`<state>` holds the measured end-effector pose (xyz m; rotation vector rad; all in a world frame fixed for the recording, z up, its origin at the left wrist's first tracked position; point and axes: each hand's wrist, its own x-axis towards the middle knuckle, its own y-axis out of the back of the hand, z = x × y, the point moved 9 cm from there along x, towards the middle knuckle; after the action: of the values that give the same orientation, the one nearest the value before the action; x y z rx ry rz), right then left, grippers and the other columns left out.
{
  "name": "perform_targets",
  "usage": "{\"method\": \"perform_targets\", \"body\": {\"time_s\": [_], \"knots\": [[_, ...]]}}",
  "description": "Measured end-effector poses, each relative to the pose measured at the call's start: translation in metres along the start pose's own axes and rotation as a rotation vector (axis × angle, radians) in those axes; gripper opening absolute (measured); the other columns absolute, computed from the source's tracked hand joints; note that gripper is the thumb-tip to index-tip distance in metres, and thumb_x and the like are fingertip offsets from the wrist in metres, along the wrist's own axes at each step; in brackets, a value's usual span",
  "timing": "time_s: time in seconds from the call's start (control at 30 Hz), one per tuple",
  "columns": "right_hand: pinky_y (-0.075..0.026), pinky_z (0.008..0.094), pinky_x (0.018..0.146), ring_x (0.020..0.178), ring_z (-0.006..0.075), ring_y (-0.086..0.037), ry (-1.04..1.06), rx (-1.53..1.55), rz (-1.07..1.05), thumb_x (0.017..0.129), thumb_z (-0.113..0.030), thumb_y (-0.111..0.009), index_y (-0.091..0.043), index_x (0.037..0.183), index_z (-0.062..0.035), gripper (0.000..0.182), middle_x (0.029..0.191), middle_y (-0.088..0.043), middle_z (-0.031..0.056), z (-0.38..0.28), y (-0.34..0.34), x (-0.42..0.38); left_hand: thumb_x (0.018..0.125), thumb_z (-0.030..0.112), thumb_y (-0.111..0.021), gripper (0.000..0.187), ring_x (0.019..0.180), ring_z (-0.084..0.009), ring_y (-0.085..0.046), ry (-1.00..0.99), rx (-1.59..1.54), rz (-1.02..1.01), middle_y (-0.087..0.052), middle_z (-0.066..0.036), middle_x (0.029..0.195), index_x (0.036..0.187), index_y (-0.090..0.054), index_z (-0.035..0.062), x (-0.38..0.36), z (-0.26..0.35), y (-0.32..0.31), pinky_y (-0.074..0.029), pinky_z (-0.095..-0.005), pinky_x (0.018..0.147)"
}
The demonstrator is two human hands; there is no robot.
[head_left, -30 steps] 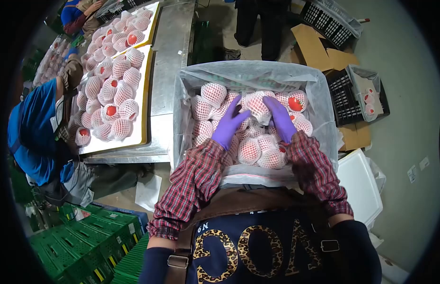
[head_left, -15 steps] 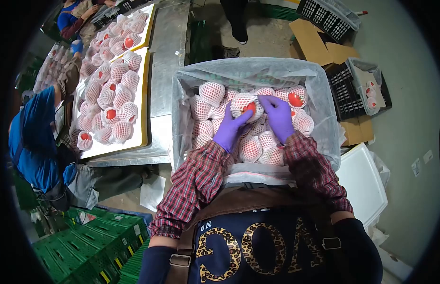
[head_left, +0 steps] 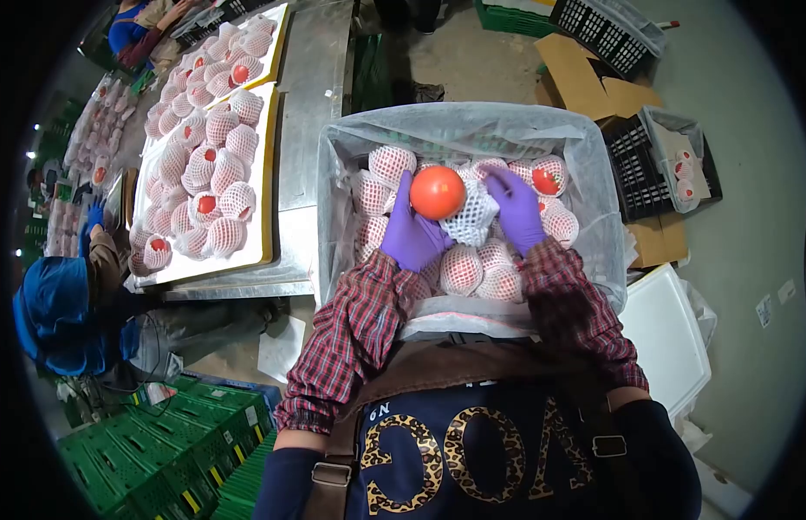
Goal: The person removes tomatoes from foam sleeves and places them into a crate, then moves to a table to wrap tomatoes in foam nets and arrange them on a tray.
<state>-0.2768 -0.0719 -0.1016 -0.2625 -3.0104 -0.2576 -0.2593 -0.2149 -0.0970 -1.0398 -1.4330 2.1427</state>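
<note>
A bare red tomato (head_left: 438,192) rests in my left hand (head_left: 414,236), which wears a purple glove and has its thumb and fingers around the fruit. Just to its right, my right hand (head_left: 517,212), gloved in purple too, holds an empty white foam net (head_left: 471,215) by its edge. Both hands are above a large crate (head_left: 598,251) lined with translucent plastic. Inside lie several tomatoes in foam nets (head_left: 462,270), some showing red at the opening.
Left, a metal table (head_left: 303,173) bears white trays (head_left: 266,208) of netted tomatoes. A co-worker in blue (head_left: 56,303) is beyond. Green crates (head_left: 152,451) stand lower left. Right are a black crate (head_left: 633,173), cardboard box (head_left: 585,78) and white foam lid (head_left: 672,338).
The net has come off the tomato, which is now bare in my left hand. My right hand has the net and has moved slightly right. The co-worker's posture has changed.
</note>
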Motion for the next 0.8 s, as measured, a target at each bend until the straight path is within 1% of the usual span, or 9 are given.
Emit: {"method": "perform_targets", "body": {"time_s": [0.07,0.13,0.17,0.27,0.33,0.5,0.63,0.73,0.8], "knots": [[-0.044,0.0336,0.085,0.104,0.0251,-0.053,0.005,-0.053,-0.014,0.071,-0.014,-0.07,-0.051,0.12,-0.0085,0.052,0.12,-0.051,0.0121,-0.043,0.002,0.002,0.082,0.062,-0.04,0.066,0.105,-0.0246,-0.053,0.004,0.11,0.079,-0.05,-0.01,0.12,0.125,-0.041,0.0126,0.001,0.004,0.011,-0.046,-0.0453,0.082],[-0.043,0.034,0.087,0.106,0.025,-0.052,0.262,-0.24,-0.115,0.068,-0.015,-0.073,-0.046,0.125,-0.0118,0.063,0.12,-0.048,0.0111,-0.08,-0.023,-0.01,0.082,0.066,-0.035,0.067,0.082,-0.0146,-0.058,0.022,0.326,0.177,-0.055,-0.005,0.111,0.123,-0.043,0.0142,0.003,0.009,0.029,-0.051,-0.031,0.063],[-0.043,0.0342,0.089,0.106,0.025,-0.051,0.39,-0.333,-0.163,0.066,-0.016,-0.075,-0.043,0.128,-0.0135,0.069,0.121,-0.047,0.0105,-0.094,-0.04,-0.02,0.081,0.066,-0.037,0.067,0.078,-0.014,-0.059,0.005,0.396,0.194,-0.058,-0.005,0.104,0.12,-0.046,0.0135,0.004,0.008,0.035,-0.049,-0.0294,0.062],[-0.043,0.0344,0.088,0.104,0.0251,-0.051,0.254,-0.214,-0.197,0.063,-0.014,-0.076,-0.043,0.123,-0.0114,0.069,0.116,-0.048,0.0103,-0.077,-0.051,-0.021,0.078,0.067,-0.043,0.062,0.058,-0.0099,-0.052,0.04,0.487,0.272,-0.06,-0.001,0.078,0.105,-0.054,0.0122,0.011,-0.004,0.048,-0.041,-0.0232,0.053],[-0.045,0.0335,0.084,0.098,0.0248,-0.055,0.197,-0.166,-0.163,0.063,-0.018,-0.077,-0.048,0.112,-0.0074,0.058,0.111,-0.052,0.0109,-0.071,-0.045,-0.02,0.078,0.067,-0.045,0.06,0.058,-0.0094,-0.052,0.117,0.5,0.231,-0.057,0.0,0.073,0.1,-0.054,0.0119,0.011,-0.012,0.049,-0.042,-0.0228,0.054],[-0.046,0.0304,0.078,0.081,0.0199,-0.059,0.134,-0.03,-0.062,0.081,-0.021,-0.059,-0.059,0.095,-0.0025,0.023,0.089,-0.061,0.011,-0.056,-0.03,-0.012,0.078,0.066,-0.045,0.062,0.063,-0.0101,-0.056,0.219,0.508,0.21,-0.059,-0.002,0.072,0.1,-0.052,0.0085,0.008,-0.027,0.043,-0.046,-0.0239,0.059],[-0.046,0.0293,0.076,0.078,0.0165,-0.059,-0.01,0.123,-0.097,0.092,-0.022,-0.042,-0.062,0.087,0.0,0.03,0.084,-0.063,0.0096,-0.034,-0.024,-0.006,0.084,0.06,-0.04,0.063,0.08,-0.0173,-0.061,0.194,0.457,0.112,-0.062,-0.011,0.092,0.113,-0.048,0.0047,0.012,-0.031,0.039,-0.05,-0.0292,0.07],[-0.045,0.0289,0.079,0.086,0.0165,-0.058,-0.112,0.187,-0.152,0.092,-0.024,-0.043,-0.059,0.097,0.0005,0.03,0.094,-0.062,0.0093,-0.019,-0.019,-0.006,0.087,0.054,-0.04,0.063,0.107,-0.026,-0.053,0.172,0.257,-0.013,-0.05,-0.015,0.121,0.129,-0.037,0.0067,0.008,-0.032,0.009,-0.047,-0.039,0.086],[-0.044,0.0288,0.084,0.093,0.0168,-0.056,-0.063,0.238,-0.196,0.09,-0.023,-0.046,-0.055,0.106,-0.0006,0.029,0.104,-0.058,0.0096,-0.038,-0.025,-0.007,0.088,0.052,-0.04,0.061,0.108,-0.027,-0.052,0.208,0.127,-0.05,-0.049,-0.015,0.122,0.129,-0.037,0.007,0.011,-0.034,0.01,-0.044,-0.0402,0.09]]}}
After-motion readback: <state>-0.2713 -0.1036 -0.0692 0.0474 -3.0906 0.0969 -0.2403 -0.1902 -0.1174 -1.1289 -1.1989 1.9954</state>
